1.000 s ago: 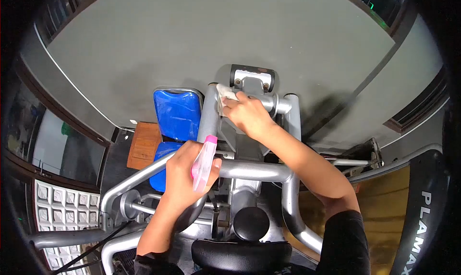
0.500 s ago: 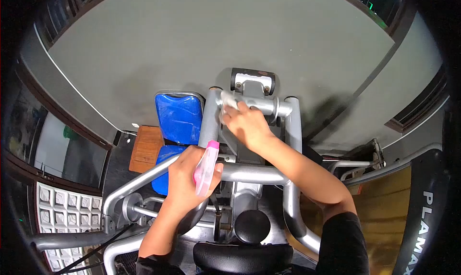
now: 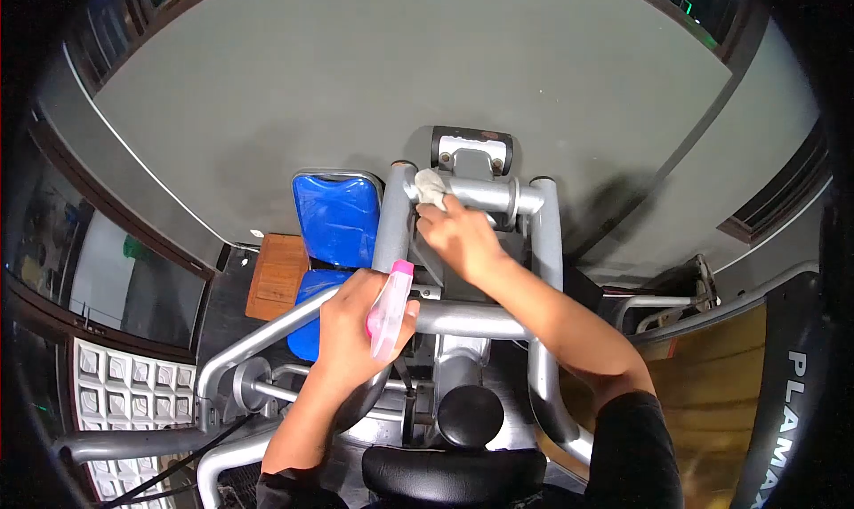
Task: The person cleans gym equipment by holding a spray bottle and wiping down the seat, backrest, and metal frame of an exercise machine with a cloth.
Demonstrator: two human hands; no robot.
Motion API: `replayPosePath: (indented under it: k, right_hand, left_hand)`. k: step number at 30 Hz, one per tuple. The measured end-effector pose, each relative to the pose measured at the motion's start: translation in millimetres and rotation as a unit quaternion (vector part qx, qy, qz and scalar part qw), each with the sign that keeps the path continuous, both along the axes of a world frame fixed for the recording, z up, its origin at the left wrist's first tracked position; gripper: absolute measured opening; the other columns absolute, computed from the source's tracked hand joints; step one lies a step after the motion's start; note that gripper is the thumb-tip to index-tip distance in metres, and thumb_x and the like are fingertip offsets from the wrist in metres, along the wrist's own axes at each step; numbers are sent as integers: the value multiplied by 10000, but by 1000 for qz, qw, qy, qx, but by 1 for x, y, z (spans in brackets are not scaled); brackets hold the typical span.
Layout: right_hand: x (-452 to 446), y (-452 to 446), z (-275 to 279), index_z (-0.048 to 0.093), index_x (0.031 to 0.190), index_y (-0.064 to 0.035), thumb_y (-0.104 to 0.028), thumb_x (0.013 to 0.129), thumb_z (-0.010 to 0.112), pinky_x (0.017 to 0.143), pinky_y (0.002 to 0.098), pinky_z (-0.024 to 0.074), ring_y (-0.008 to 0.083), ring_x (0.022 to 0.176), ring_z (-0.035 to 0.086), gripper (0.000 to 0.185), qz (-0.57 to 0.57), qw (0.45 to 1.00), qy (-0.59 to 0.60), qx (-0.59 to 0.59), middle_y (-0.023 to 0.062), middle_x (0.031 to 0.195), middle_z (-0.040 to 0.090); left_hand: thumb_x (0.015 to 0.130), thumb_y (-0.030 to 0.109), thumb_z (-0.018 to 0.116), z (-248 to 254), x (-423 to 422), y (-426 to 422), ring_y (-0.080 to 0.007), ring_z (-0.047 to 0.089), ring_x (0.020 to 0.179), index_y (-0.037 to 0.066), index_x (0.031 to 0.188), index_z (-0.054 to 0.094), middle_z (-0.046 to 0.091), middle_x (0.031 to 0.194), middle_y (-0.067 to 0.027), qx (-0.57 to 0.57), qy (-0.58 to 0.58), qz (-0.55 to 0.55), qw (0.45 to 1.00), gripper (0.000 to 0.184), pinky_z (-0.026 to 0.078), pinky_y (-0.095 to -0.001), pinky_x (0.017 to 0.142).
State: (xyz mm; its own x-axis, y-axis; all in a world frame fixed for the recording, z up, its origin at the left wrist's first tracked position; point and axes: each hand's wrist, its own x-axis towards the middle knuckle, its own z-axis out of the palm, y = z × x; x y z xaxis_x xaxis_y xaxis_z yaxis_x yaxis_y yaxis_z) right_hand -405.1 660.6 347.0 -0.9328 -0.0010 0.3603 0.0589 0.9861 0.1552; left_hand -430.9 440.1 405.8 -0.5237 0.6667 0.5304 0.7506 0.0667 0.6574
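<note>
My left hand (image 3: pixel 353 324) is closed around a clear spray bottle with a pink nozzle (image 3: pixel 389 312), near the left upright of a silver-grey exercise machine (image 3: pixel 394 220). My right hand (image 3: pixel 459 235) grips a whitish cloth (image 3: pixel 431 187). The cloth lies against the machine's upper crossbar (image 3: pixel 479 192), close to where it meets the left upright. Part of the cloth is hidden under my fingers. A thicker lower crossbar (image 3: pixel 471 320) runs below my right forearm.
A blue chair (image 3: pixel 334 220) and a brown wooden box (image 3: pixel 277 276) stand left of the machine. A black padded seat (image 3: pixel 454 476) and round black pad (image 3: pixel 470 416) are close to me. A grey wall (image 3: pixel 400 64) rises behind. At right is a black panel lettered PLAMAX (image 3: pixel 787 393).
My right hand and the cloth have shifted slightly along the upper crossbar, and more of the cloth shows. My left hand keeps the spray bottle. The whole view has shifted slightly.
</note>
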Motion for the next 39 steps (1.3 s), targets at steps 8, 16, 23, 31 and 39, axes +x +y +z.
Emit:
replayPosePath:
  k: [8,16,23,31,39]
  right_hand:
    - [-5,20,57,703,1088,-148,-67,797,624,752,364,607,268,1044,633,313,23,998,35,-52,21,1322,607]
    - [-2,16,30,686,1044,-104,-55,766,653,764,371,606,285,1060,619,283,13,999,-33,-29,25,1294,613]
    - [4,32,46,671,1053,-139,-48,784,621,762,409,581,307,954,654,289,107,986,44,-118,6,1132,678]
    - [21,45,32,671,1095,-105,-73,814,636,712,427,588,296,877,700,285,-20,997,15,-79,69,1039,688]
    - [37,65,56,666,1146,-100,-85,835,580,745,480,575,360,898,692,323,-74,987,13,-143,155,1035,707]
  left_hand:
    - [762,110,746,1,3,1,-343,603,669,24,921,633,581,768,-140,8,9,-15,1000,213,489,-395,599]
    - [754,122,755,0,2,1,-346,585,652,28,890,619,572,754,-141,2,6,-5,1000,214,475,-398,591]
    - [755,128,757,-2,3,3,-344,577,645,33,869,609,565,741,-134,3,11,-7,1000,209,469,-402,581]
    - [755,126,757,-3,3,3,-336,577,643,30,876,616,566,745,-135,0,8,-1,1000,209,468,-401,581]
    - [753,117,754,-6,3,4,-340,586,654,19,880,613,576,750,-138,0,19,-5,1000,213,474,-398,590]
